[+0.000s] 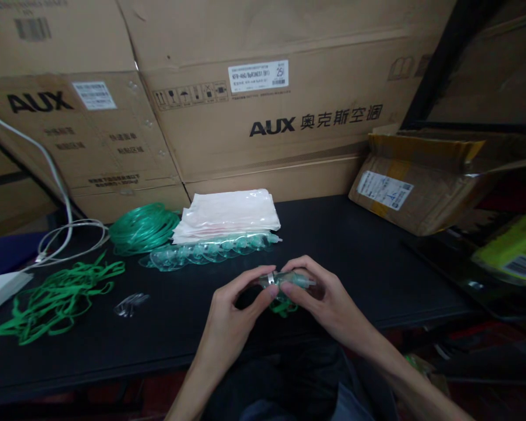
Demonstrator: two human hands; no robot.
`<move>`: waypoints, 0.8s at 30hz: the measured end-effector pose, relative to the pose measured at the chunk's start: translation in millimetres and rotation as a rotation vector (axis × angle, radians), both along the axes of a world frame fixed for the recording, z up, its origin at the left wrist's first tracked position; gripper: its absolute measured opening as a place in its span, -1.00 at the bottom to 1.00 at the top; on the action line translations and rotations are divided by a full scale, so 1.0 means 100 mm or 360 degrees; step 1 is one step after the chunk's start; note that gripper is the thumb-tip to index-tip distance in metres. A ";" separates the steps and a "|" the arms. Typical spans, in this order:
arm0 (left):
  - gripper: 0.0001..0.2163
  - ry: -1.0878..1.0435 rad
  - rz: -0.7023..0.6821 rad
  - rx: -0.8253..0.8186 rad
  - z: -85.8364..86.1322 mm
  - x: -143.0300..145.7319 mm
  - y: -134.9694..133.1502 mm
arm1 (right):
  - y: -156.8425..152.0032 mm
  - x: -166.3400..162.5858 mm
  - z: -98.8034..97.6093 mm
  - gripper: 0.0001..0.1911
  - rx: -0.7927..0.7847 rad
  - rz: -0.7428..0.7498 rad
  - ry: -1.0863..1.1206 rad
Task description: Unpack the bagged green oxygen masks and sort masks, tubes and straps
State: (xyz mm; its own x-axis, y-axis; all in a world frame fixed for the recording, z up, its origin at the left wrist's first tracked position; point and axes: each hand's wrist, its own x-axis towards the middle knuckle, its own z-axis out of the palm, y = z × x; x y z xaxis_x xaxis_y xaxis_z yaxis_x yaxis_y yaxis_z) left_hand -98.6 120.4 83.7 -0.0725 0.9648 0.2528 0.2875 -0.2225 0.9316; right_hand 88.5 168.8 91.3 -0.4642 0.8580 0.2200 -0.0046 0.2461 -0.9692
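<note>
While both hands are busy at the near side of the black counter (pixel 328 234), they hold one see-through green mask (pixel 297 279) between them. The step in hand looks like working on the mask's shiny strip (pixel 270 279), maybe fixing or bending it. What the next move seems to call for is a soft, steady pinch: one hand to hold the mask firm, the other to press, so the thin plastic does not bend out of shape or slip.

The mask is right between the hands, in front of the person's body. The left hand (pixel 230 304) has its thumb and fingers curled close, with the strip in its pinch. The right hand (pixel 322 289) grips the other side in the same way, and a pale tip pokes out past its thumb. A bit of green band (pixel 284 307) is just under the mask; I cannot tell if it is tied on.

Past the hands is a row of masks (pixel 210 252), lying against a pile of white packets (pixel 228 213). Loose green bands (pixel 56 298) and little shiny bits (pixel 131 304) lie off to the left.
</note>
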 end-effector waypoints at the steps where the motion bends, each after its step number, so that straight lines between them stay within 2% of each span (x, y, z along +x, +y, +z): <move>1: -0.71 0.0013 0.0003 0.0012 0.01 0.00 0.00 | -0.01 0.00 0.00 -0.73 0.0005 -0.0026 -0.0023; 9: -0.72 0.0211 -0.0043 0.0049 0.03 0.02 -0.03 | 0.00 -0.01 -0.05 -0.69 0.0050 -0.0113 -0.0138; 24: -0.75 0.0076 -0.0085 -0.0032 0.05 0.01 -0.03 | -0.04 0.01 -0.07 -0.65 0.0193 -0.0210 -0.0188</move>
